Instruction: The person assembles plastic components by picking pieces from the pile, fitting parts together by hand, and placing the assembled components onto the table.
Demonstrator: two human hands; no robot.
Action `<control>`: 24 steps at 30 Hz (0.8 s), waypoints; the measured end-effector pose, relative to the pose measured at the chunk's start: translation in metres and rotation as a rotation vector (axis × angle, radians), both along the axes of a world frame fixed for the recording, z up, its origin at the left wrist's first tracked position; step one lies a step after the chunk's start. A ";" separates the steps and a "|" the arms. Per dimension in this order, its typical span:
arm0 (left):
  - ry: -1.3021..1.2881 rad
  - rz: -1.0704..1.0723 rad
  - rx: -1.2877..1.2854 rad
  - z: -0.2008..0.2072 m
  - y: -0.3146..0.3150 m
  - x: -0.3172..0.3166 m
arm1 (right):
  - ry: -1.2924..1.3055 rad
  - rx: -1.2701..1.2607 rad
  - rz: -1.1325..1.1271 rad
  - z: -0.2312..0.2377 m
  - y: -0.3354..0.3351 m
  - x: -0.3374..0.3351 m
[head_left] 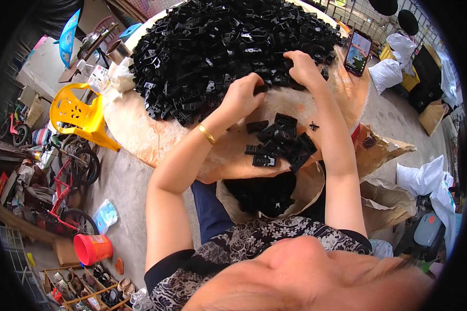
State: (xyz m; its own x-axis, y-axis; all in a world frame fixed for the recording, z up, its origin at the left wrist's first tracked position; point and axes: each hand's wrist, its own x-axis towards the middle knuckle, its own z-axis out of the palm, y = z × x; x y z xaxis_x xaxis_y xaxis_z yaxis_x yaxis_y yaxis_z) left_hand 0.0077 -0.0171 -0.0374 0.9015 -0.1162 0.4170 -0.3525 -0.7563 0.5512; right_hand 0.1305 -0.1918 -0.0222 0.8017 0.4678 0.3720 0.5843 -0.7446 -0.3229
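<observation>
A large heap of small black plastic parts [202, 57] covers most of the round table. At its near edge, my left hand [242, 97], with a gold bangle at the wrist, is closed, thumb and fingers around a black plastic part. My right hand [302, 68] reaches to the heap's edge farther right, fingers bent; whatever lies between them blends into the black parts behind. Between my forearms, a smaller pile of black parts [283, 139] sits on the tablecloth near the table's front edge. One tiny black piece [314, 126] lies apart, to its right.
Below the table edge, at my lap, an open paper sack [312, 189] holds black parts. A phone [357, 53] stands upright at the table's right. To the left are a yellow chair [96, 122], a bicycle [62, 189] and a red bucket [93, 249]. White bags [386, 75] stand at right.
</observation>
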 end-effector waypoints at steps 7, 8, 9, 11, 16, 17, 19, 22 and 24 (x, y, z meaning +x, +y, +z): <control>0.322 -0.081 -0.959 0.016 0.027 0.003 | 0.251 0.603 0.461 0.024 0.024 -0.048; 0.321 -0.078 -0.957 0.016 0.030 0.003 | 0.267 0.627 0.468 0.023 0.032 -0.056; 0.254 -0.129 -0.961 0.019 0.027 0.003 | 0.280 0.650 0.462 0.021 0.035 -0.061; 0.197 -0.188 -0.966 0.024 0.024 0.003 | 0.402 0.712 0.466 0.016 0.038 -0.062; 0.108 -0.065 -0.598 0.031 0.034 -0.001 | 0.567 0.757 0.645 0.018 0.040 -0.060; 0.110 -0.081 -0.641 0.029 0.037 0.002 | 0.564 0.758 0.642 0.015 0.041 -0.060; 0.046 -0.019 -0.466 0.033 0.032 0.000 | 0.456 0.773 0.690 0.011 0.043 -0.060; -0.045 0.083 -0.246 0.039 0.026 -0.006 | 0.295 0.695 0.629 0.011 0.040 -0.063; -0.071 0.115 -0.201 0.039 0.024 -0.008 | 0.235 0.679 0.609 0.011 0.041 -0.065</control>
